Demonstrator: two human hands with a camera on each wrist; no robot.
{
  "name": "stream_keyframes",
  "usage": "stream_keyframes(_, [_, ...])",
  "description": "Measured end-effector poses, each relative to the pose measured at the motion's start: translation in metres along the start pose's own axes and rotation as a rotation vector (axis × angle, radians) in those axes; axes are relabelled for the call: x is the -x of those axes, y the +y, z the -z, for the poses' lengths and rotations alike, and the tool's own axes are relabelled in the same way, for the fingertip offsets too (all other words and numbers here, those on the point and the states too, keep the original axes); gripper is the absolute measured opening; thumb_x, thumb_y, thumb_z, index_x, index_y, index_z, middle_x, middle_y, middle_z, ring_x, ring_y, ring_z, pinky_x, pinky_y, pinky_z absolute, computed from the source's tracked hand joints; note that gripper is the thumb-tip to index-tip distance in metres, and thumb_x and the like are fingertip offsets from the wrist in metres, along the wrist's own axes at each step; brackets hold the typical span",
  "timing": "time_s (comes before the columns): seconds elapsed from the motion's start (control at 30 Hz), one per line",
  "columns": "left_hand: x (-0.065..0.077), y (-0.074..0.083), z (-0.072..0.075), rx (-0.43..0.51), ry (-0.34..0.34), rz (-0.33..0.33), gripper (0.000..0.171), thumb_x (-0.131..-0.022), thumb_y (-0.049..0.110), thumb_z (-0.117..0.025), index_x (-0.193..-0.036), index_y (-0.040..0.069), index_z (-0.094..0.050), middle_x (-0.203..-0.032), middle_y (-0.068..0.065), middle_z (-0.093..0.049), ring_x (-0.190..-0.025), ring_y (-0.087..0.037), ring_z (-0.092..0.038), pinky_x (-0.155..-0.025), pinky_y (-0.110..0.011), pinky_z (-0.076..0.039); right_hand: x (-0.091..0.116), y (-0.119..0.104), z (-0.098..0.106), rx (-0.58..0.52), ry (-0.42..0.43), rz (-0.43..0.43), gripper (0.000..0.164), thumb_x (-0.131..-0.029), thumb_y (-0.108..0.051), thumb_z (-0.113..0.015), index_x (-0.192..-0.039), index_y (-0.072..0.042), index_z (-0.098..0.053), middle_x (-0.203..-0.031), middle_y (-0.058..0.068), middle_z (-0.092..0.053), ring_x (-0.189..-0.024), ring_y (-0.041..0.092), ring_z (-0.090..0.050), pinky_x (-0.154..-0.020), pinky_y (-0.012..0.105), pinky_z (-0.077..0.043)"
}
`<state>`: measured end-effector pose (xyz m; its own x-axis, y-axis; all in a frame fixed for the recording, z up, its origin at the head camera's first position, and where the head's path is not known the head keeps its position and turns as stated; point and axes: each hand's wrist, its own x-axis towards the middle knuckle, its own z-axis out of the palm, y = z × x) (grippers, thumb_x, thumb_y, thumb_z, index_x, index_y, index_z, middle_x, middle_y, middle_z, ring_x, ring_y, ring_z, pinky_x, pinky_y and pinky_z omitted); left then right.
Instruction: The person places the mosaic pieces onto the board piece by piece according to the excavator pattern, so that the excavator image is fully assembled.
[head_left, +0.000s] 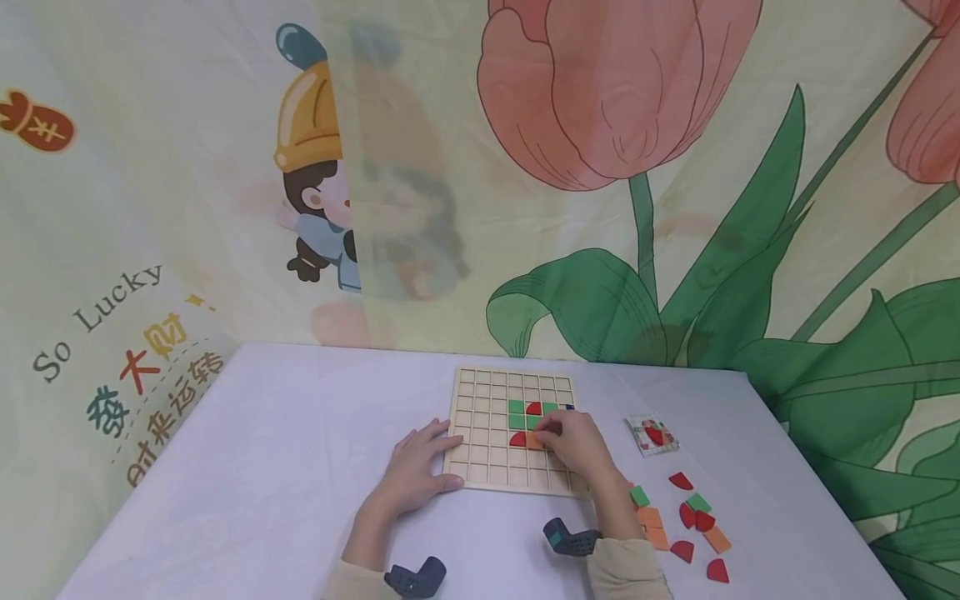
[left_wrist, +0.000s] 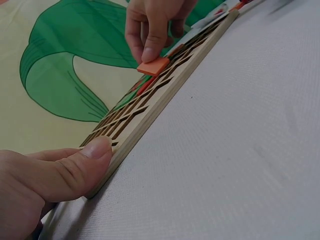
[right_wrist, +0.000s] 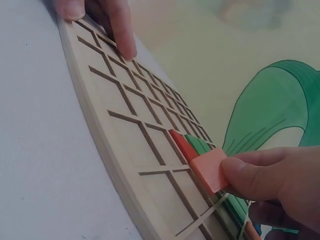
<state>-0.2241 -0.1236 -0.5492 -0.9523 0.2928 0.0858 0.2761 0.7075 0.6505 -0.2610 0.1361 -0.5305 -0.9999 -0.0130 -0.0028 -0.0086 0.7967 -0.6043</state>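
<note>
A wooden grid board point(head_left: 480, 475) lies on the white table. My right hand point(head_left: 576, 442) pinches an orange square tile point(right_wrist: 207, 167) between thumb and fingertips, holding it low over the right half of the grid. Beside that tile in the right wrist view is a red piece point(right_wrist: 183, 145), with a green tile point(right_wrist: 198, 144) behind it. In the head view, several green squares point(head_left: 517, 407) and a red quarter-circle point(head_left: 533, 408) fill cells farther back. My left hand point(head_left: 412, 467) rests at the board's left edge, its fingers spread and the thumb point(left_wrist: 95, 150) on the near corner.
Right of the board lies a small picture card point(head_left: 654, 442). Nearer, loose red quarter-circles point(head_left: 681, 481), green squares point(head_left: 639, 496) and orange pieces point(head_left: 652, 529) are scattered on the table. A printed curtain point(head_left: 420, 325) hangs behind the table's far edge.
</note>
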Motion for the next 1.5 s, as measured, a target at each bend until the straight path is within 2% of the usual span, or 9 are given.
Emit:
stream_keyframes(0.27, [0.0001, -0.0010, -0.0003, 0.004, 0.002, -0.003, 0.060, -0.075, 0.035, -0.075, -0.129, 0.014, -0.059, -0.149, -0.010, -0.041, -0.143, -0.031, -0.028, -0.118, -0.054, -0.015, -0.0010, 0.0019, -0.0022, 0.041, 0.046, 0.018, 0.004, -0.082, -0.019, -0.074, -0.085, -0.020, -0.073, -0.083, -0.006, -0.069, -0.080, 0.012, -0.058, -0.077, 0.035, -0.052])
stream_keyframes(0.6, [-0.0005, -0.0012, -0.0008, 0.005, 0.003, -0.005, 0.060, -0.074, 0.035, -0.075, -0.128, 0.014, -0.059, -0.149, -0.010, -0.041, -0.143, -0.030, -0.028, -0.119, -0.054, -0.015, -0.0013, 0.0007, -0.0035, 0.033, 0.043, -0.020, 0.004, -0.083, -0.018, -0.073, -0.086, -0.020, -0.073, -0.085, -0.004, -0.069, -0.085, 0.015, -0.059, -0.084, 0.039, -0.053])
stream_keyframes(1.03, [-0.0001, -0.0013, -0.0011, -0.005, 0.000, -0.015, 0.060, -0.075, 0.033, -0.076, -0.129, 0.014, -0.059, -0.148, -0.010, -0.042, -0.143, -0.031, -0.028, -0.118, -0.053, -0.016, -0.0023, 0.0009, -0.0033, 0.065, 0.016, -0.014, 0.005, -0.081, -0.018, -0.075, -0.084, -0.021, -0.072, -0.085, -0.005, -0.068, -0.084, 0.015, -0.057, -0.081, 0.038, -0.052])
stream_keyframes(1.3, [0.0002, 0.0024, 0.0002, -0.009, -0.002, -0.007, 0.059, -0.075, 0.032, -0.076, -0.129, 0.014, -0.059, -0.148, -0.010, -0.042, -0.143, -0.031, -0.028, -0.118, -0.053, -0.016, -0.0005, -0.0014, -0.0051, 0.205, 0.081, 0.062, 0.016, -0.074, -0.015, -0.081, -0.068, -0.022, -0.068, -0.086, -0.003, -0.059, -0.086, 0.017, -0.058, -0.069, 0.036, -0.053])
stream_keyframes(1.5, [0.0000, 0.0026, -0.0001, -0.006, -0.001, 0.013, 0.059, -0.075, 0.032, -0.076, -0.129, 0.015, -0.059, -0.149, -0.009, -0.041, -0.143, -0.031, -0.027, -0.119, -0.053, -0.015, -0.0004, -0.0013, -0.0063, 0.166, 0.072, 0.039, 0.011, -0.075, -0.016, -0.080, -0.077, -0.021, -0.071, -0.086, -0.003, -0.059, -0.084, 0.016, -0.057, -0.073, 0.037, -0.053])
